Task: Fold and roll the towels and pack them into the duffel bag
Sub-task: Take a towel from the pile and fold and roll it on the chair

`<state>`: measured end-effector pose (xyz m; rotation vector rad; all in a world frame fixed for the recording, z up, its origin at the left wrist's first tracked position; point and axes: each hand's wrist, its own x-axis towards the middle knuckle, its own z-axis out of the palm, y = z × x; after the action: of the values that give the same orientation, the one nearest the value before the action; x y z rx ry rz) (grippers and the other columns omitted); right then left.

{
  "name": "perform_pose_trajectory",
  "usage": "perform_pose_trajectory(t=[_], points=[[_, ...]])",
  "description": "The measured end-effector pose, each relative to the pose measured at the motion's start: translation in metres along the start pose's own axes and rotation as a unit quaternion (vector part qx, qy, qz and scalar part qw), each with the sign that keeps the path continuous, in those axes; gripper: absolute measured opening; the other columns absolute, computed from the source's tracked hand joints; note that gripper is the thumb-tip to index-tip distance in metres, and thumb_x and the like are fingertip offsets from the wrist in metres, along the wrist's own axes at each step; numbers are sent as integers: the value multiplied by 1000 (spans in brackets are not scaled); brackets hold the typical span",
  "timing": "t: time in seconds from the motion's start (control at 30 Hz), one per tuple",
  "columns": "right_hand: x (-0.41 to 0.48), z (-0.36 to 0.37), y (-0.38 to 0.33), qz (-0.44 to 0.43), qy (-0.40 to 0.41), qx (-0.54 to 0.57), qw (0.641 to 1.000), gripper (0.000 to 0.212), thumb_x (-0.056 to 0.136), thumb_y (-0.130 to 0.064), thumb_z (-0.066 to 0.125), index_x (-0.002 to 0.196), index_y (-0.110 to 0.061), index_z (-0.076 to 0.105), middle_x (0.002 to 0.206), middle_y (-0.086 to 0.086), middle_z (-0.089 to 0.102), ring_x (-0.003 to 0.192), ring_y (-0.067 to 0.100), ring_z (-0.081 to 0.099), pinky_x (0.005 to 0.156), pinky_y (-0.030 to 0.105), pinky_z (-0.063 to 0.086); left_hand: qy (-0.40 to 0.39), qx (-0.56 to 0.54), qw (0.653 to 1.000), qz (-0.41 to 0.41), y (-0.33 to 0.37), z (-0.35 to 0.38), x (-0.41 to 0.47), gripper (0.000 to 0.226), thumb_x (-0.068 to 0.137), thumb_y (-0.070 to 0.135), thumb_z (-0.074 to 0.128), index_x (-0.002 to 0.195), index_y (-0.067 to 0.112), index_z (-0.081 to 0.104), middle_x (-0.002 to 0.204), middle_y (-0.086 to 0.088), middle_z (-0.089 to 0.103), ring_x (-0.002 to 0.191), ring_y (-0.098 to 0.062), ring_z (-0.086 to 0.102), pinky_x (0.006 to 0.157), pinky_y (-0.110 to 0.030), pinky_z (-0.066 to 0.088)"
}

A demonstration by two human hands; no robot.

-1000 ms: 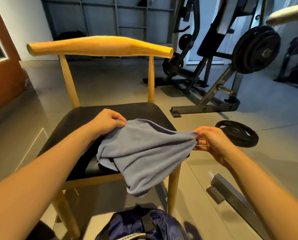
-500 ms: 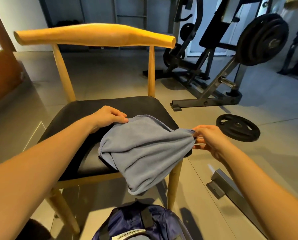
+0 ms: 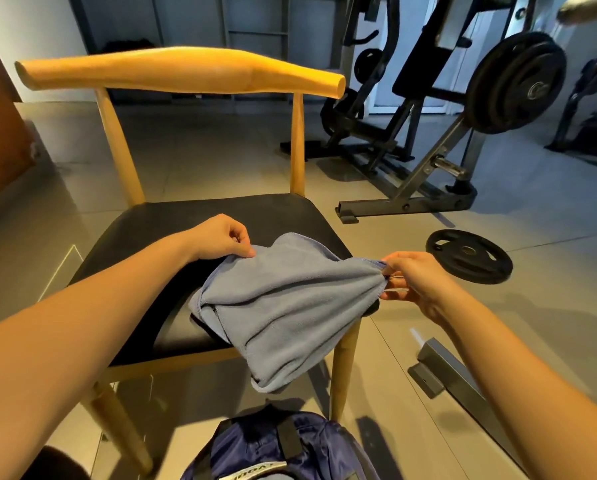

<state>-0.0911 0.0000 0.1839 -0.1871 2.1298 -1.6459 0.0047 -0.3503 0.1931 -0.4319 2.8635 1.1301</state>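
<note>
Head view, centre frame: my left hand (image 3: 220, 239) and right hand (image 3: 411, 277) each pinch the grey towel (image 3: 283, 306), barely shifted this past second, bunched over the chair (image 3: 186, 220) corner; folding hasn't begun, I judge.

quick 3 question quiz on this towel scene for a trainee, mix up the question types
1. True or false: the left hand and the right hand both pinch the towel.
2. Part of the towel rests on: A) the chair seat B) a shelf C) a table.
3. Fill in: the black disc lying flat on the floor to the right of the chair is a weight ____.

Key: 1 true; 2 A; 3 plate.
</note>
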Motion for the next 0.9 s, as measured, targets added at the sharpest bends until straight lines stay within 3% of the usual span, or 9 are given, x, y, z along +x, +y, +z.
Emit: perform_pose_trajectory(t=[0.2, 0.4, 0.63, 0.77, 0.9], points=[[-2, -4, 1, -8, -12, -15, 1000, 18, 94, 4, 50, 101, 5, 67, 94, 19, 66, 76, 26, 66, 64, 33, 62, -3, 25, 1000, 0, 1, 2, 1, 21, 87, 23, 79, 88, 4, 68, 75, -7, 70, 64, -12, 60, 68, -27, 48], [-4, -7, 1, -13, -12, -19, 1000, 18, 94, 4, 50, 102, 5, 66, 92, 18, 66, 73, 23, 66, 60, 30, 61, 3, 21, 1000, 3, 4, 1, 0, 16, 85, 21, 81, 86, 8, 72, 70, -2, 72, 62, -9, 62, 68, -25, 49], [-3, -6, 1, -16, -11, -26, 999, 20, 95, 3, 50, 106, 7, 66, 90, 16, 66, 73, 22, 66, 59, 29, 61, 76, -79, 994, 4, 9, -2, 1, 6, 84, 22, 82, 85, 16, 81, 88, 2, 78, 90, -14, 70, 82, -30, 54], [-1, -5, 3, -19, -12, -29, 999, 20, 96, 3, 50, 107, 8, 66, 89, 16, 66, 73, 22, 66, 59, 29, 61, 25, -131, 990, -49, 4, -10, 0, 11, 88, 9, 76, 98, 11, 80, 94, -11, 77, 79, -16, 66, 68, -27, 54], [2, -3, 4, -17, -13, -35, 999, 19, 97, 2, 50, 107, 8, 66, 89, 15, 67, 73, 21, 67, 57, 27, 59, -6, -131, 990, -57, 5, -16, 4, 15, 89, -2, 71, 101, 3, 77, 94, -16, 76, 75, -18, 68, 66, -24, 58]])
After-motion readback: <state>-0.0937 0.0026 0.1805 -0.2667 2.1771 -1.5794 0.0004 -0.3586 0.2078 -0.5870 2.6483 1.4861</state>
